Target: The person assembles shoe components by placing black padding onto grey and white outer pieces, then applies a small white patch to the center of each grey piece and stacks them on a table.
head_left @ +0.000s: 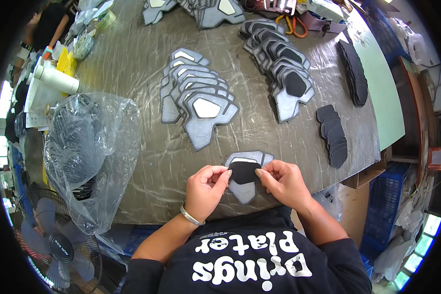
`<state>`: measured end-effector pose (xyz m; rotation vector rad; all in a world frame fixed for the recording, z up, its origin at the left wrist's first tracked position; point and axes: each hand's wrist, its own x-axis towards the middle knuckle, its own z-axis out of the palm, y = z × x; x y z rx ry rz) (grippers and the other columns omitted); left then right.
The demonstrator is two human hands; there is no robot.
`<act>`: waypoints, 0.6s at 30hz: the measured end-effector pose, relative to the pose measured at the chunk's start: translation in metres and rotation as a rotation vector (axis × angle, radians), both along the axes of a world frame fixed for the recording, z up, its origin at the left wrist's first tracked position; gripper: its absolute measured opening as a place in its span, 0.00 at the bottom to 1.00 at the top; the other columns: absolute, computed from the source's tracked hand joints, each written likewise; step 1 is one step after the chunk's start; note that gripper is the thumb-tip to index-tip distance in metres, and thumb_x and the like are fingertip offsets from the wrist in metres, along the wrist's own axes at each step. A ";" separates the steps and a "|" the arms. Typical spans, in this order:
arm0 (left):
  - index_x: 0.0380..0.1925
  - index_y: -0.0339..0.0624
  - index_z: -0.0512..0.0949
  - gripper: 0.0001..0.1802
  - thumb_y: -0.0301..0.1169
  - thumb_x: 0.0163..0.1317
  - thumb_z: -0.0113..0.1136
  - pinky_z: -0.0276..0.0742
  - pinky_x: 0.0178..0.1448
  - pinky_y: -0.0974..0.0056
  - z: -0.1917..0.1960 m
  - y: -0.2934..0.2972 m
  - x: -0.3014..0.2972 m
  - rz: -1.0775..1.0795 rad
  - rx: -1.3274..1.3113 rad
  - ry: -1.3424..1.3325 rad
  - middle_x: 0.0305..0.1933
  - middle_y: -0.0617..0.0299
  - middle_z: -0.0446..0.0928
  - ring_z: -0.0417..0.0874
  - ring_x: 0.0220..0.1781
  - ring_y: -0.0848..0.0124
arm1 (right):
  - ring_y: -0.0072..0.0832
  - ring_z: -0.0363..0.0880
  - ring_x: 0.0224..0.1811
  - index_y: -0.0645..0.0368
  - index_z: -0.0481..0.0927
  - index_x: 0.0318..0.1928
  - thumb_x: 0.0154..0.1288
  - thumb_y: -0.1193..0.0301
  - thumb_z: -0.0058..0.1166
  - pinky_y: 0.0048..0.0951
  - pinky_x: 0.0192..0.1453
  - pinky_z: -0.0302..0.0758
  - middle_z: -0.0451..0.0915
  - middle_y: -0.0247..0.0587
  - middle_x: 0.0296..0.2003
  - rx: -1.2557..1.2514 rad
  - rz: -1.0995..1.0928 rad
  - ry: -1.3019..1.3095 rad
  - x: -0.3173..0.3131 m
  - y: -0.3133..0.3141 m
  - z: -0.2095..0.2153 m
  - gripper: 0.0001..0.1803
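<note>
My left hand and my right hand both pinch a small black piece, one at each side. The black piece lies over a grey shield-shaped cutout at the near table edge, covering its middle. Beyond it sits a fanned row of grey cutouts with white centres. Farther right lies a second fanned row of grey cutouts with black centres. A short line of loose black pieces rests to the right of my right hand.
A clear plastic bag of dark parts slumps at the left table edge. A taller row of black pieces stands at the far right beside a green board. A floor fan stands lower left. Another person works far left.
</note>
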<state>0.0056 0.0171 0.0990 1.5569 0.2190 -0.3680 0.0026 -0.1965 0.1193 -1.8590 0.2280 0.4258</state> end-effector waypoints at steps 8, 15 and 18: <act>0.29 0.35 0.80 0.08 0.29 0.63 0.66 0.75 0.28 0.66 0.002 -0.003 0.020 -0.111 0.358 -0.173 0.25 0.57 0.81 0.81 0.21 0.71 | 0.16 0.72 0.16 0.69 0.79 0.35 0.71 0.67 0.57 0.24 0.19 0.68 0.77 0.37 0.17 0.013 -0.026 0.231 0.018 0.006 0.009 0.14; 0.27 0.37 0.79 0.09 0.31 0.62 0.66 0.75 0.30 0.62 0.003 -0.007 0.022 -0.123 0.431 -0.218 0.23 0.57 0.79 0.80 0.23 0.66 | 0.18 0.73 0.15 0.69 0.78 0.32 0.70 0.69 0.57 0.26 0.19 0.67 0.78 0.39 0.15 -0.048 -0.018 0.146 0.014 0.007 0.004 0.14; 0.26 0.38 0.78 0.10 0.31 0.62 0.66 0.75 0.30 0.61 0.003 -0.009 0.023 -0.125 0.481 -0.230 0.23 0.58 0.79 0.80 0.23 0.65 | 0.18 0.75 0.15 0.68 0.78 0.30 0.70 0.70 0.58 0.26 0.19 0.67 0.78 0.39 0.15 -0.065 -0.020 0.112 0.015 0.009 0.004 0.14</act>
